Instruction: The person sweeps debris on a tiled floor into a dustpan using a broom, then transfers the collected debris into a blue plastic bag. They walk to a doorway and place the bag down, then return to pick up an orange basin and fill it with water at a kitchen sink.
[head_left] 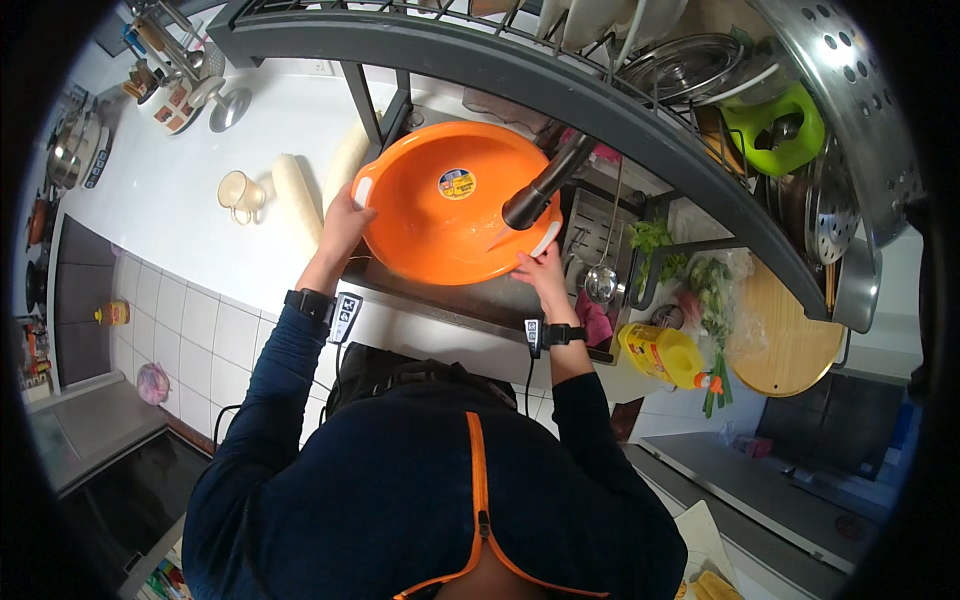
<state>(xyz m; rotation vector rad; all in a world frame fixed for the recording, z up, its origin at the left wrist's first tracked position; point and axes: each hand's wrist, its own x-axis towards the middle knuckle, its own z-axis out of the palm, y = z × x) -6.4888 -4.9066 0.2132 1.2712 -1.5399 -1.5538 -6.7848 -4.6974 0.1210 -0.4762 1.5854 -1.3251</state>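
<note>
A wide orange plastic basin [430, 235] with white handle inserts is held tilted over the metal sink [460, 300]. My left hand [345, 222] grips its left rim by the handle, thumb over the edge. On the right, my right hand [543, 274] holds the rim just below the other handle, its fingers partly under the basin. The dark faucet [545, 188] reaches over the basin's right side, and a thin stream of water seems to run from it into the bowl. A round sticker [457, 184] is on the basin's inner wall.
A dark dish rack [560, 72] spans the sink. Left on the white counter are two long pale radish-like vegetables [294, 195] and a glass mug [241, 195]. To the right are a ladle [601, 283], a yellow bottle [660, 355], leafy greens [712, 300] and a wooden board [785, 335].
</note>
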